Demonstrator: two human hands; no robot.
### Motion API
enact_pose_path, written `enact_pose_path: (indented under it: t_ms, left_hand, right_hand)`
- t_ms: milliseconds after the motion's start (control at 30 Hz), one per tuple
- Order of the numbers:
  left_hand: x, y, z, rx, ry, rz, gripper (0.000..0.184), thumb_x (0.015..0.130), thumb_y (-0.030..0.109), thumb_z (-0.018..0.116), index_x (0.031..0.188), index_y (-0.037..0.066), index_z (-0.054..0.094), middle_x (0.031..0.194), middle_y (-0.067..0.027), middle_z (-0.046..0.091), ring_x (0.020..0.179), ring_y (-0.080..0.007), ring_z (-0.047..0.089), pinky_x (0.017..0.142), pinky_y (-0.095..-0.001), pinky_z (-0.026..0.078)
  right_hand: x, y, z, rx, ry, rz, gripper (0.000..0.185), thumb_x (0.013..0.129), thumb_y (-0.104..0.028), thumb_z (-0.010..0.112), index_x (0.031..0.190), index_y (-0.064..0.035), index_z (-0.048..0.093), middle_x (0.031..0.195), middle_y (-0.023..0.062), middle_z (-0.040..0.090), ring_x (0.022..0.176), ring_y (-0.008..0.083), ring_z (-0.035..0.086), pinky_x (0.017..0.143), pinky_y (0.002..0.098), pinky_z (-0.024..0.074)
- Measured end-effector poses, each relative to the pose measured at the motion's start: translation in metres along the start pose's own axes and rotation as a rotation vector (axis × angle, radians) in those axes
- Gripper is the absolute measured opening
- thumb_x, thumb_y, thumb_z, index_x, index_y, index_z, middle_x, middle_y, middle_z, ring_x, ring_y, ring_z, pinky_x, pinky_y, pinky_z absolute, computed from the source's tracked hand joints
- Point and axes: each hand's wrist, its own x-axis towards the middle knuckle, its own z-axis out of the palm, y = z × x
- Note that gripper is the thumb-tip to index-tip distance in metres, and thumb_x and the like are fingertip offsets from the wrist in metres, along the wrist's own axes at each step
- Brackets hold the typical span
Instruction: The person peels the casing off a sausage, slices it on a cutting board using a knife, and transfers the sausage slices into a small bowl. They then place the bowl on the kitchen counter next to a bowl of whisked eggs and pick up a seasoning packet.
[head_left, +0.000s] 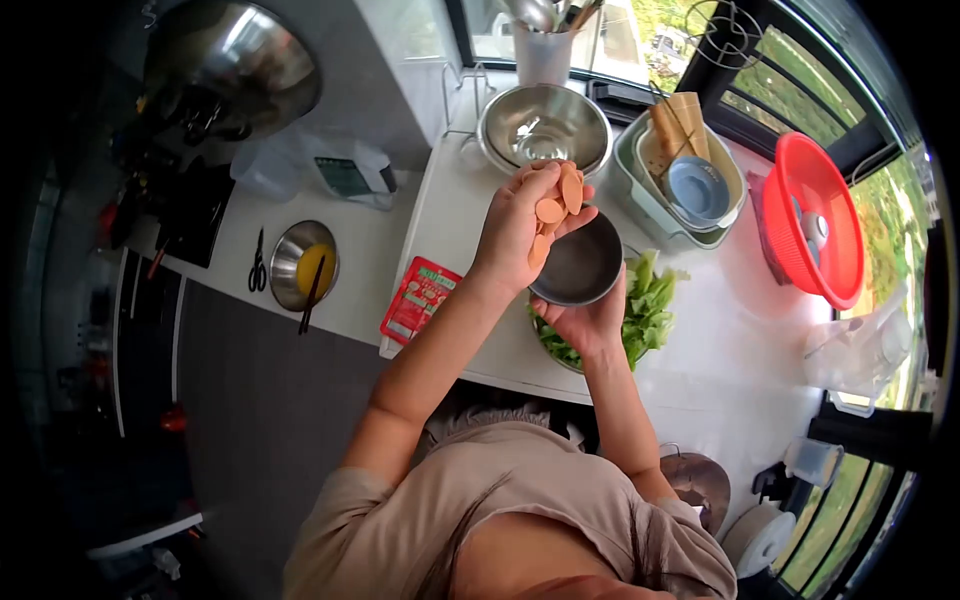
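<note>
My left hand (512, 222) is closed around several pinkish-orange sausage slices (550, 211), some fanned out between the fingers. It is held over the near left rim of a small dark bowl (578, 262). The bowl sits in my right hand (597, 318), whose fingers cup it from below and from the right side. Beneath the bowl and that hand, green leafy vegetables (648, 310) fill a container whose rim is mostly hidden. A red printed packet (420, 298) lies on the white counter, left of my forearm.
A steel bowl (545, 105) stands behind my hands. Right of it, a pale green basin (640, 200) holds a blue bowl and boards. A red colander (820, 220) is by the window. On the left counter are scissors (258, 262) and a bowl of yellow liquid (318, 262) with chopsticks.
</note>
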Motion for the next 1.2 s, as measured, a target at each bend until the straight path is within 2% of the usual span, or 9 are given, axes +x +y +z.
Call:
enact_pose_path:
  t_ms: [167, 300, 367, 533, 700, 933, 1000, 1100, 1200]
  left_hand:
    - [-0.087, 0.044, -0.085, 0.433, 0.207, 0.126, 0.027, 0.1, 0.021, 0.047, 0.104, -0.001, 0.063, 0.099, -0.0108, 0.064, 0.095, -0.0176, 0.062, 0.085, -0.0297, 0.05]
    - [-0.175, 0.105, -0.168, 0.477, 0.214, 0.23, 0.047, 0.103, 0.031, 0.032, 0.109, -0.006, 0.062, 0.104, -0.0143, 0.065, 0.099, -0.0176, 0.061, 0.093, -0.0328, 0.047]
    - [-0.207, 0.123, -0.201, 0.532, 0.25, 0.324, 0.045, 0.102, 0.027, 0.032, 0.11, -0.006, 0.062, 0.106, -0.0146, 0.065, 0.1, -0.0182, 0.061, 0.094, -0.0324, 0.046]
    - [-0.287, 0.177, -0.255, 0.691, 0.448, 0.486, 0.04, 0.099, 0.018, 0.033, 0.112, -0.006, 0.062, 0.11, -0.0153, 0.065, 0.106, -0.0208, 0.06, 0.097, -0.0323, 0.045]
    - [-0.339, 0.212, -0.312, 0.577, 0.653, 0.683, 0.042, 0.1, 0.028, 0.034, 0.107, -0.003, 0.062, 0.105, -0.0133, 0.063, 0.102, -0.0201, 0.058, 0.097, -0.0344, 0.043]
    - [-0.353, 0.251, -0.378, 1.544, 0.814, 0.874, 0.03, 0.095, 0.022, 0.041, 0.101, 0.005, 0.065, 0.094, -0.0091, 0.061, 0.09, -0.0267, 0.056, 0.082, -0.0377, 0.045]
    - [-0.346, 0.261, -0.397, 1.449, 0.872, 0.855, 0.019, 0.092, 0.014, 0.05, 0.101, 0.005, 0.065, 0.097, -0.0092, 0.062, 0.091, -0.0289, 0.057, 0.082, -0.0389, 0.046]
    - [-0.332, 0.283, -0.426, 1.533, 1.067, 0.839, 0.016, 0.086, 0.004, 0.061, 0.101, 0.004, 0.065, 0.097, -0.0103, 0.062, 0.095, -0.0302, 0.057, 0.082, -0.0401, 0.048]
    - [-0.318, 0.314, -0.476, 1.627, 1.147, 0.69, 0.022, 0.089, 0.014, 0.063, 0.107, 0.002, 0.065, 0.104, -0.0133, 0.064, 0.098, -0.0305, 0.06, 0.077, -0.0376, 0.05]
  right_hand:
    - [0.028, 0.112, 0.013, -0.057, 0.073, 0.208, 0.061, 0.093, -0.061, 0.033, 0.13, -0.0166, 0.052, 0.124, 0.0047, 0.059, 0.104, 0.0228, 0.06, 0.076, 0.0394, 0.0513]
    - [0.054, 0.232, 0.023, -0.073, -0.036, 0.387, 0.065, 0.092, -0.065, 0.035, 0.131, -0.0161, 0.052, 0.128, 0.0039, 0.057, 0.11, 0.0229, 0.058, 0.085, 0.0402, 0.0495]
    - [0.07, 0.282, 0.007, 0.005, -0.187, 0.508, 0.066, 0.092, -0.067, 0.037, 0.134, -0.0177, 0.051, 0.134, 0.0036, 0.055, 0.117, 0.0239, 0.056, 0.092, 0.0435, 0.0478]
    - [0.082, 0.393, 0.024, 0.029, -0.079, 0.696, 0.063, 0.092, -0.065, 0.037, 0.135, -0.0202, 0.051, 0.134, 0.003, 0.054, 0.119, 0.0233, 0.054, 0.094, 0.0448, 0.0468]
    - [0.098, 0.474, 0.027, 0.079, -0.155, 0.896, 0.062, 0.093, -0.064, 0.037, 0.134, -0.0204, 0.052, 0.135, 0.0019, 0.054, 0.119, 0.0221, 0.054, 0.095, 0.0435, 0.0458]
    - [0.146, 0.542, 0.03, 0.046, -0.102, 1.005, 0.059, 0.093, -0.063, 0.034, 0.133, -0.0227, 0.053, 0.133, 0.0002, 0.056, 0.123, 0.0203, 0.053, 0.1, 0.0425, 0.0431]
    - [0.166, 0.554, 0.029, 0.004, -0.035, 1.008, 0.059, 0.093, -0.063, 0.034, 0.132, -0.0226, 0.053, 0.132, 0.0003, 0.056, 0.122, 0.0202, 0.053, 0.101, 0.0422, 0.043]
    - [0.208, 0.565, 0.036, -0.089, -0.012, 0.971, 0.063, 0.092, -0.065, 0.03, 0.127, -0.0204, 0.056, 0.119, 0.0004, 0.061, 0.101, 0.0182, 0.058, 0.082, 0.0371, 0.0476]
    - [0.258, 0.572, 0.034, -0.19, 0.013, 0.913, 0.07, 0.091, -0.07, 0.025, 0.124, -0.0186, 0.057, 0.112, 0.0008, 0.064, 0.085, 0.0176, 0.06, 0.068, 0.0326, 0.0498]
